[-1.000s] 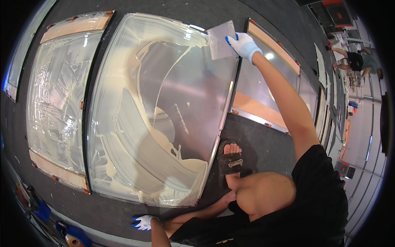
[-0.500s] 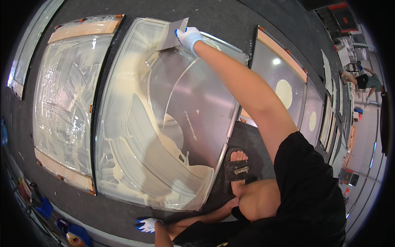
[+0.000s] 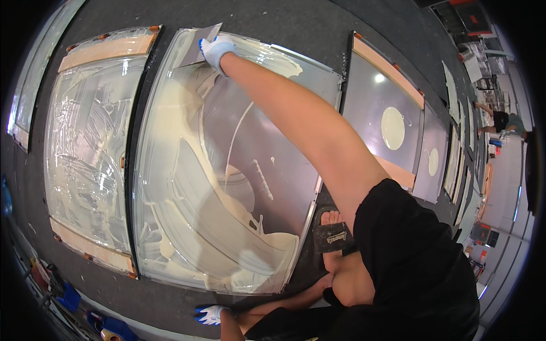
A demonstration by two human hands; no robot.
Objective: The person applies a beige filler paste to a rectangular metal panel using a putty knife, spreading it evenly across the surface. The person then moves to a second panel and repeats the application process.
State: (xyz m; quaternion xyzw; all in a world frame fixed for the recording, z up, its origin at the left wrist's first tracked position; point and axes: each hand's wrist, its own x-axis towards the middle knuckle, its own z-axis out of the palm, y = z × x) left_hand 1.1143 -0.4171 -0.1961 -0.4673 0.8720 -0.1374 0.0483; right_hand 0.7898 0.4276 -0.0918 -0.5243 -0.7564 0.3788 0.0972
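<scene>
My right hand [image 3: 218, 51], in a white and blue glove, grips a thin flat grey spreader plate [image 3: 190, 52]. The plate is at the far left corner of a large metal panel [image 3: 287, 139] on the floor. Cream-coloured paste [image 3: 190, 116] lies thick along the panel's left part and in curved streaks toward its near edge. The right middle of the panel is mostly bare metal with a thin paste line and small drips. Just off the near edge, low over the floor, my gloved left hand [image 3: 211, 314] has its fingers spread and holds nothing.
A paste-smeared panel [image 3: 94, 153] with wooden strips lies to the left. On the right, another panel [image 3: 364, 85] carries a round paste puddle [image 3: 392, 128]. My sandalled foot [image 3: 331, 230] is beside the middle panel. A person [image 3: 506, 121] is far right; tape and tools lie lower left.
My right hand has moved left with the spreader plate to the panel's far left corner, leaving paste along the far edge. My left hand has shifted slightly right and nearer.
</scene>
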